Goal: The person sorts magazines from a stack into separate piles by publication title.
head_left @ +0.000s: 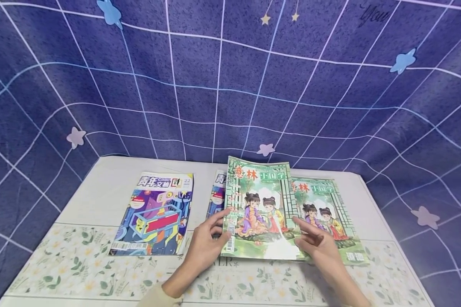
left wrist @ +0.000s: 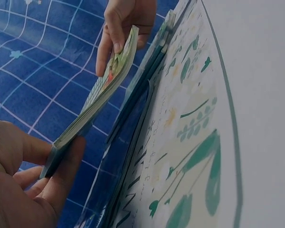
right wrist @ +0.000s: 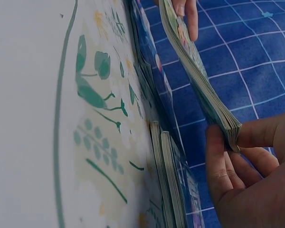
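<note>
A green magazine with two cartoon children on its cover is held up off the table between both hands. My left hand pinches its left spine edge, thumb on the cover and fingers beneath. On the opposite side, my right hand pinches the lower right edge; the right wrist view shows its thumb and fingers round the page corner. Under and to the right lies a matching green magazine, partly covered. Behind the held one, a purple magazine shows only its left strip.
Another purple magazine lies flat at the left of the white table. In the right wrist view, two stacked magazines rest on the floral tabletop. A blue grid-patterned cloth with stars hangs behind and at the sides.
</note>
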Available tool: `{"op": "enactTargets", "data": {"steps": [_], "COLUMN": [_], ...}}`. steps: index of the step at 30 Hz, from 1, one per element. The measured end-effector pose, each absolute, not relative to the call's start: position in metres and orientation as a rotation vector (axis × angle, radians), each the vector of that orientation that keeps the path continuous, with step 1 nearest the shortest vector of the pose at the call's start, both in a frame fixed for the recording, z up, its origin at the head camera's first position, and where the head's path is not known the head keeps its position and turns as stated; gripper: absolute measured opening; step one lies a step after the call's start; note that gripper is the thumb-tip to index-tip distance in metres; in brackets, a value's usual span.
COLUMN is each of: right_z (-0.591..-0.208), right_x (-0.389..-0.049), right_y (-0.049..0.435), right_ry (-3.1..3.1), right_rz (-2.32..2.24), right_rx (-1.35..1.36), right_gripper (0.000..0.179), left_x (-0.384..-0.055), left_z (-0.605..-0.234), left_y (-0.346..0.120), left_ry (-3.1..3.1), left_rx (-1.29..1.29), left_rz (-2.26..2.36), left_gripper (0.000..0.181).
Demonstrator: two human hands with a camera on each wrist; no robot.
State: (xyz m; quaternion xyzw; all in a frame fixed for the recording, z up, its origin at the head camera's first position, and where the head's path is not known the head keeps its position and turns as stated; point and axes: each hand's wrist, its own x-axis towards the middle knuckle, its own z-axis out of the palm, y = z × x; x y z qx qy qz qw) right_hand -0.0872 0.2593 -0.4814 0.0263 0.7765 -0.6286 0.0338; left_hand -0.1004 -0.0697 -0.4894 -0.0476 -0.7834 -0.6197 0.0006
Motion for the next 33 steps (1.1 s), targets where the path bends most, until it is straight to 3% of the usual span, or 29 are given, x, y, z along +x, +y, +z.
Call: {"op": "enactTargets", "data": {"steps": [33], "right_z": [-0.490], "right_x": [-0.078], "right_y": [0.290], "right_ry": [2.477], "right_rz": [-1.951], "right_rx": [0.084], "right_gripper": [0.059], "left_x": [-0.094], "left_z": [-0.496], "left_y": [-0.039], "left_ry": [-2.438], "left_rx": [-0.240], "left_rz": [-1.938], "left_gripper": [0.061]}}
